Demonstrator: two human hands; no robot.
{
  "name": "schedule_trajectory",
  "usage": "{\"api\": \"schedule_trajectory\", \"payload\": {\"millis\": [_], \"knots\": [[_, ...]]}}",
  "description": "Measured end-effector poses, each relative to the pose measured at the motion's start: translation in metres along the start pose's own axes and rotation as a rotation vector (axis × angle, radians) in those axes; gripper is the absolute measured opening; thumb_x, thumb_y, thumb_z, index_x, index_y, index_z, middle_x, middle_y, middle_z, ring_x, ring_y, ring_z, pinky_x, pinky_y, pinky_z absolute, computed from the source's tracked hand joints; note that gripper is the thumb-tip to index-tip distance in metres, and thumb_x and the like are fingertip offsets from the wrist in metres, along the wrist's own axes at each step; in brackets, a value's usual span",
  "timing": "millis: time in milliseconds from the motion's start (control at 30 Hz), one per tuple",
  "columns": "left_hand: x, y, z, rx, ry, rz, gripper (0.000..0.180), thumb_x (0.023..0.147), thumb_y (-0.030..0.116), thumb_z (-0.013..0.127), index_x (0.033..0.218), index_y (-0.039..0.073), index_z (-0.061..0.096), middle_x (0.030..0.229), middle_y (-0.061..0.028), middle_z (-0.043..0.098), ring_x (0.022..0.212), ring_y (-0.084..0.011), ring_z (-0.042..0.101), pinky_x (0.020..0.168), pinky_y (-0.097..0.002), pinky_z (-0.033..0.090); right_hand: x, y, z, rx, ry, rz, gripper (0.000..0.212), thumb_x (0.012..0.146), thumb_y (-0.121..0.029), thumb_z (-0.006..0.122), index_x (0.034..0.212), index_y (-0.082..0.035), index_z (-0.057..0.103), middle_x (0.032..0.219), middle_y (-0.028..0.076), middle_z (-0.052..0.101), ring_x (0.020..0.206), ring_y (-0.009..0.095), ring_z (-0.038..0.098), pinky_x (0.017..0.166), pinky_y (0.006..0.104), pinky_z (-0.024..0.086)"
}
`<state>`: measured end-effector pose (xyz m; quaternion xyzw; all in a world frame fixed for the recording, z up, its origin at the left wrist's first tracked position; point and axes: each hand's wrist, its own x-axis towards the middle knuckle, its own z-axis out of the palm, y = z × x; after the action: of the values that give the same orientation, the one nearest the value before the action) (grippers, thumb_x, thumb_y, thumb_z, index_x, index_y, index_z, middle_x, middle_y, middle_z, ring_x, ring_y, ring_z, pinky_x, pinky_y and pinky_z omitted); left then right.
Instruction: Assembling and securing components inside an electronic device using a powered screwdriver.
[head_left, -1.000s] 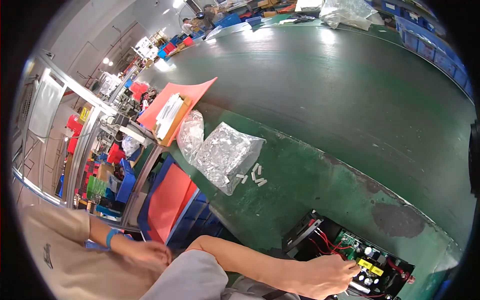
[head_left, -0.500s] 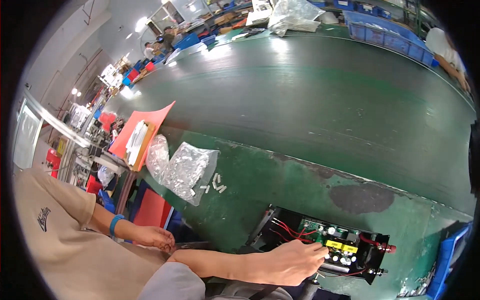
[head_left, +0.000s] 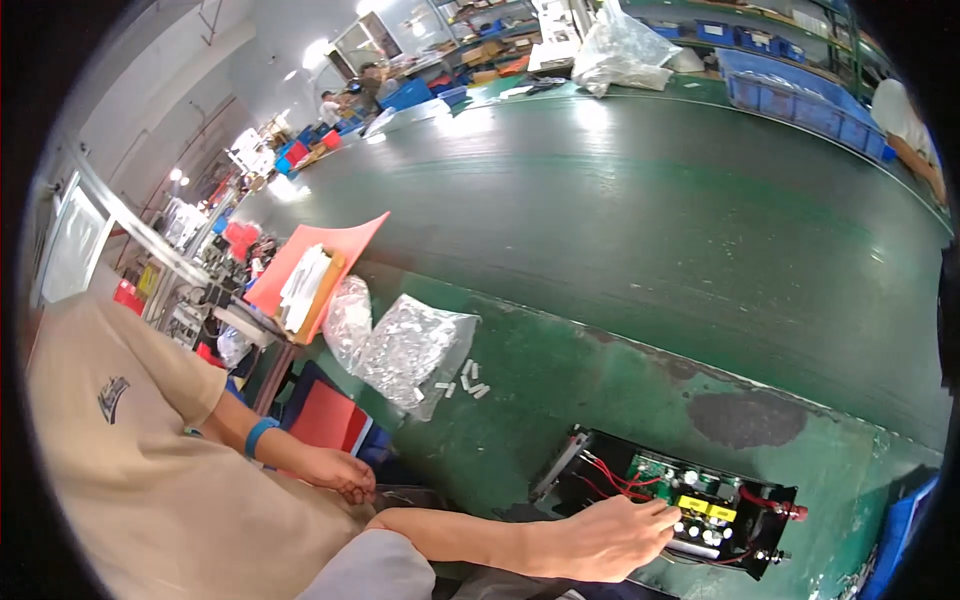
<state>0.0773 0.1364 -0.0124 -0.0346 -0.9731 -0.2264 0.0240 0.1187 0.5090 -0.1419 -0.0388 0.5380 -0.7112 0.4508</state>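
An open black case with electronics [head_left: 765,535] lies on the green bench at the lower right. Inside are a green circuit board [head_left: 648,470], red wires [head_left: 612,478], yellow block components [head_left: 707,508] and several white-topped round parts. My right hand [head_left: 610,540] reaches over the case's near side, its fingers pinched together at the board. Whatever lies between those fingertips is hidden. Close to my body, away from the case, my left hand [head_left: 343,474] hangs with curled fingers below a blue wristband [head_left: 261,436]. Its palm does not show, so anything inside cannot be made out.
Clear plastic bags [head_left: 415,345] lie left of the case, with several small white pieces [head_left: 470,378] beside them. A red folder with papers [head_left: 310,280] stands at the bench's left end. Beyond runs a wide dark green belt [head_left: 600,200]. A blue bin [head_left: 905,545] borders the right.
The whole view has shifted, so the bench and case appear further right and lower. My right hand stays at the board. A dark tool-like shape below it no longer shows.
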Motion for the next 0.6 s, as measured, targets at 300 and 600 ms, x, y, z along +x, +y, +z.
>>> {"api": "schedule_trajectory", "payload": {"millis": [300,600], "knots": [[-0.005,-0.005,-0.017,-0.100,0.286,-0.027,0.033,0.090,0.032,0.074,0.096,0.002,0.062,0.095,-0.0070,0.053,0.084,-0.0205,0.059,0.060,-0.0337,0.051,0.045,-0.080,0.040,-0.206,0.420,-0.327,0.065,0.089,-0.048,0.073,0.122,0.006,0.058,0.095,0.008,0.063,0.085,0.019,0.060,0.078,0.0339,0.051],[-0.007,-0.010,-0.014,-0.172,0.318,0.058,0.027,0.094,0.031,0.073,0.105,0.007,0.065,0.091,-0.0039,0.053,0.075,-0.0192,0.060,0.054,-0.0336,0.049,0.045,-0.060,0.044,-0.235,0.488,-0.258,0.057,0.090,-0.035,0.076,0.127,0.004,0.057,0.097,0.007,0.065,0.078,0.015,0.059,0.073,0.0296,0.050]]}}
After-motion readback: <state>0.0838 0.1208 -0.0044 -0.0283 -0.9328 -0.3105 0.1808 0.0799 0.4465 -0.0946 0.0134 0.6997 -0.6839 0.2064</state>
